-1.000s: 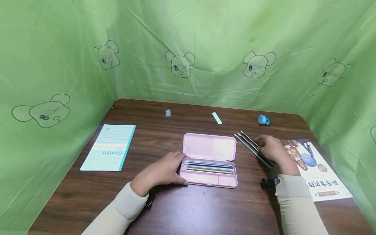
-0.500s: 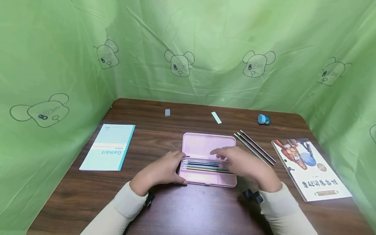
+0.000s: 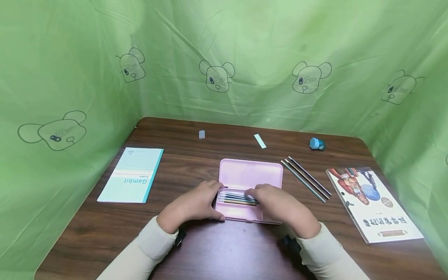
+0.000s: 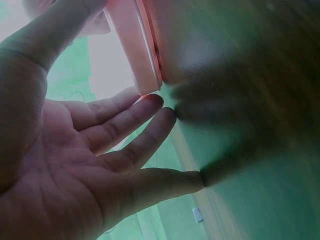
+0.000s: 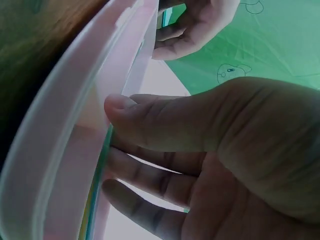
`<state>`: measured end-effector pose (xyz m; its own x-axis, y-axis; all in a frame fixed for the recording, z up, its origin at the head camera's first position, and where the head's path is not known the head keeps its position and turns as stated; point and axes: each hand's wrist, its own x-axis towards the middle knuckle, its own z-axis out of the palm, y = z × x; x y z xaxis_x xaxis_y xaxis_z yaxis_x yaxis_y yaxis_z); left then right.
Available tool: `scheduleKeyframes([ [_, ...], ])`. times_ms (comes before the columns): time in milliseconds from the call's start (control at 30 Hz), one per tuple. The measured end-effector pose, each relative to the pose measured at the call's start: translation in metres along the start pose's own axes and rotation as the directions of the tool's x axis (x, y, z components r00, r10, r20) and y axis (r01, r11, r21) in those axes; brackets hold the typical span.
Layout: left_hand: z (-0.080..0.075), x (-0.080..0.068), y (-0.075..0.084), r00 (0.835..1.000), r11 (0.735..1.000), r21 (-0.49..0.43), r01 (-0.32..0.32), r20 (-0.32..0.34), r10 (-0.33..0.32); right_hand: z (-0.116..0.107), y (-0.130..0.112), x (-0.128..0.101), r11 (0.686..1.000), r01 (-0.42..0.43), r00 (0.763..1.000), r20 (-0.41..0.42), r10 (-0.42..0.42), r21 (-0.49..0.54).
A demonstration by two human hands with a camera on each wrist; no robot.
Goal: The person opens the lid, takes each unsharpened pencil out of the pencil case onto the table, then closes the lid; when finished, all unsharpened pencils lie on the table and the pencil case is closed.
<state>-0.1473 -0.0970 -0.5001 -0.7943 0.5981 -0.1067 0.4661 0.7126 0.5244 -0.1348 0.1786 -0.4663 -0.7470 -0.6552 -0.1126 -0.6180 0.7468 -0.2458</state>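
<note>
Case — likely light, stiff; we'd grip its ends. Left hand holds one end; right hand touches pencils — whether pinching, we cannot tell.

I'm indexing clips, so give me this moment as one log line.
left hand: touches pencil case, left end | right hand: at pencils inside | lid: open | loose pencils: three, right of case

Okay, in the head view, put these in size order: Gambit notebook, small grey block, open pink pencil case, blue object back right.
1. Pink pencil case, though the right hand covers part
2. Gambit notebook
3. Blue object
4. Small grey block
</note>
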Motion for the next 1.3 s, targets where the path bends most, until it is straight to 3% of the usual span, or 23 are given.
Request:
scheduleKeyframes([
  [233,-0.001,-0.001,0.001,1.000,1.000,-0.003,0.010,0.013,-0.010,0.003,0.002,0.003,0.997,0.013,0.999,0.039,-0.016,0.077],
  [567,-0.002,0.000,0.003,1.000,1.000,0.001,-0.003,0.003,0.003,-0.004,0.014,0.002,0.981,0.055,0.999,-0.010,-0.054,0.185],
  [733,-0.002,0.000,0.003,1.000,1.000,0.004,-0.009,0.000,0.009,-0.024,0.029,-0.011,0.975,0.025,0.989,-0.148,0.008,0.221],
  [833,-0.002,0.001,0.002,1.000,1.000,0.008,-0.014,-0.002,0.014,-0.042,0.043,-0.024,0.969,-0.039,0.955,-0.276,0.108,0.243],
  [967,-0.002,0.001,0.002,1.000,1.000,0.013,-0.013,-0.003,0.013,-0.059,0.069,-0.040,0.929,-0.205,0.880,-0.359,0.313,0.306],
  [1133,-0.001,-0.001,0.002,1.000,1.000,0.018,0.004,0.002,-0.004,-0.054,0.114,-0.051,0.862,-0.384,0.807,-0.333,0.488,0.332],
  [1300,0.001,-0.002,0.001,1.000,1.000,0.017,0.006,0.000,-0.006,-0.030,0.152,-0.053,0.826,-0.470,0.784,-0.283,0.552,0.310],
])
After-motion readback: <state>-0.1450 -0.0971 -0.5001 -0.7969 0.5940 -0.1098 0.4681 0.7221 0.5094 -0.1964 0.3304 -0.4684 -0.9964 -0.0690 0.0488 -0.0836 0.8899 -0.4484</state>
